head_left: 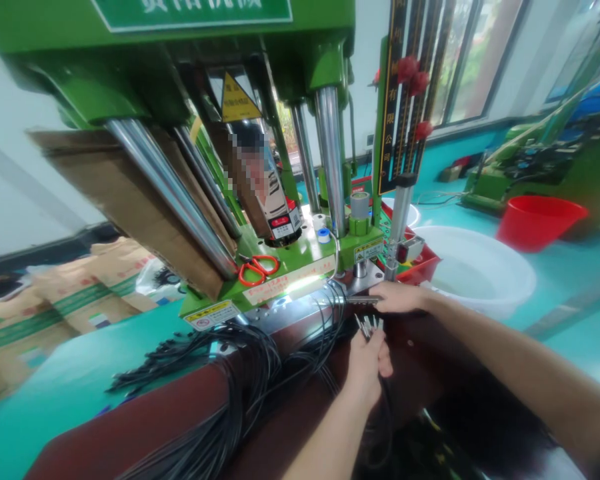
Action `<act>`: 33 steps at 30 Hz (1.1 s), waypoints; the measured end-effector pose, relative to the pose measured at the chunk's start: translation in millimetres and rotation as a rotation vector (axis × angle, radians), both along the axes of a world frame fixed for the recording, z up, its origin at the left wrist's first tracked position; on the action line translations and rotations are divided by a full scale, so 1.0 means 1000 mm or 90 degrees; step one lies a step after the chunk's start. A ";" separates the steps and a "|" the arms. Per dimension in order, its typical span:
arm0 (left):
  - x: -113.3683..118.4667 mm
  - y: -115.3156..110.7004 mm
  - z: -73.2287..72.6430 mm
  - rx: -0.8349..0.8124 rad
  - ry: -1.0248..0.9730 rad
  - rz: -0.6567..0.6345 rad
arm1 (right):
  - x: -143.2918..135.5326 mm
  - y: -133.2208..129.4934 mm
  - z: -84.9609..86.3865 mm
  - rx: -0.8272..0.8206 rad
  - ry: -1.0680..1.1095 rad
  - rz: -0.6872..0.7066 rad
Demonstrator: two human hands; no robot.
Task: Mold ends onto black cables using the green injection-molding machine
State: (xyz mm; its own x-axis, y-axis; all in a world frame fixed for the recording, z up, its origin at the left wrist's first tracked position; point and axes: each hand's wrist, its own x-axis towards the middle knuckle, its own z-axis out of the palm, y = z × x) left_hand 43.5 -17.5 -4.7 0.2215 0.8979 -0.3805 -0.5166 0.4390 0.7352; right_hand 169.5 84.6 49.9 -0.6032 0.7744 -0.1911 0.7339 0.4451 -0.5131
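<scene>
My left hand (371, 357) is closed round a bunch of black cables, whose silvery connector ends (369, 327) stick up above the fingers. Just beyond it, my right hand (400, 297) grips the right end of a narrow notched metal bar (364, 300) at the front of the green press (300, 257); its fingertips are partly hidden. Thin black cables (330, 310) run over the press's metal bed (293, 320) beside the bar. A thick bundle of black cables (235, 393) drapes over the dark red table (180, 417) to the left.
Orange-handled scissors (258, 269) and a blue-and-white tape roll (323, 235) lie on the press. Upright steel columns (331, 160) and a cardboard sheet (130, 207) stand above it. To the right are a white tub (523, 277) and a red bucket (535, 223).
</scene>
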 end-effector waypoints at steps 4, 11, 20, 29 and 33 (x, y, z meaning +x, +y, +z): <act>0.001 -0.002 0.002 -0.007 0.016 -0.036 | 0.026 -0.049 -0.021 -0.114 0.087 -0.128; 0.006 -0.011 0.004 -0.026 0.068 -0.097 | 0.020 -0.118 -0.055 -0.299 0.665 -0.420; 0.012 -0.015 0.004 0.010 0.125 -0.105 | 0.013 -0.122 -0.059 -0.261 0.737 -0.485; 0.014 -0.019 0.003 0.036 0.169 -0.072 | 0.010 -0.126 -0.060 -0.184 0.668 -0.473; 0.012 -0.019 -0.001 0.103 0.199 -0.077 | 0.008 -0.127 -0.057 -0.189 0.690 -0.479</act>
State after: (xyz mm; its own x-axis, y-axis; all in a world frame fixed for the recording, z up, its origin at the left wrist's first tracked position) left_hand 55.1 -36.5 -6.0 0.2248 0.9267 -0.3013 -0.2078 0.3477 0.9143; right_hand 177.2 -41.9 -7.1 -0.0070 0.9938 -0.1107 -0.0830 -0.1109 -0.9904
